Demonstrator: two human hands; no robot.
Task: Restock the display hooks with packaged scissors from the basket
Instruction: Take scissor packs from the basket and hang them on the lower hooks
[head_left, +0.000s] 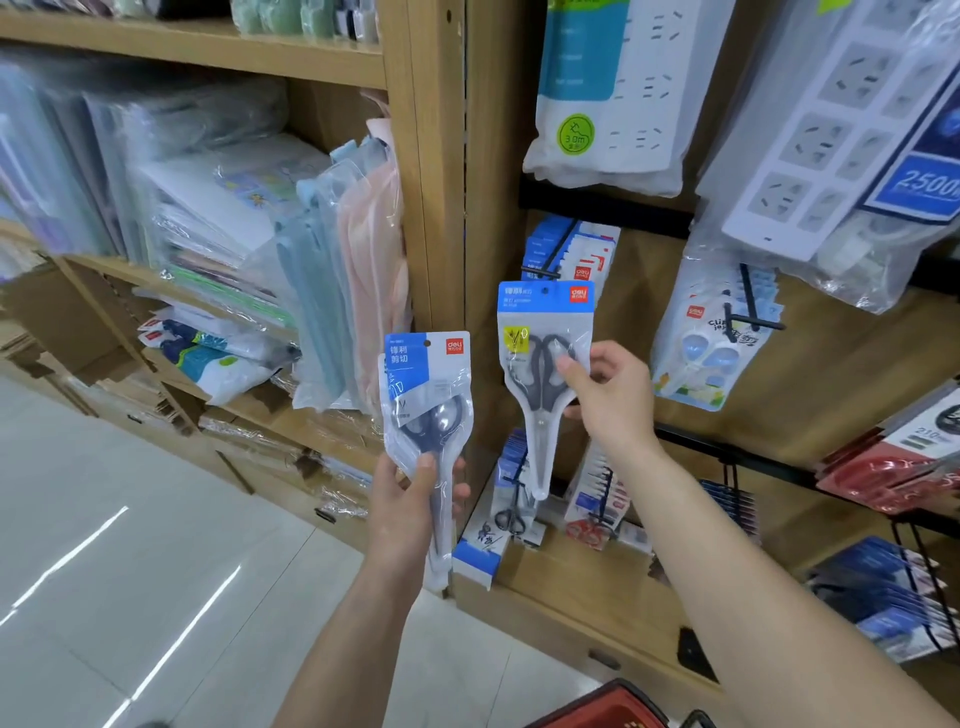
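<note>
Head view: the person stands at a wooden display wall with 2 packaged scissors in hand, and neither is on a hook yet.

The right hand (608, 395) pinches the right scissors pack (543, 364) at the handle area, thumb in front and fingers behind. It holds the pack upright, blue header up, close to the panel. The punched hole in the header sits just below a black display hook (563, 247) that already carries a row of blue-and-white hung packs (597, 249). This pack looks like the one about to be hung.

The left hand (415, 499) grips the left scissors pack (426, 395) around its lower blade end, fingers curled round it. This pack is lower and further left, apart from any hook, so it seems to be waiting its turn.

Below, more scissors packs (511, 514) hang on lower hooks.

At the bottom edge only the rim of the red basket (602, 701) shows. Its contents are hidden, so I cannot tell how many packs remain. At least 2 hangings are left.
</note>
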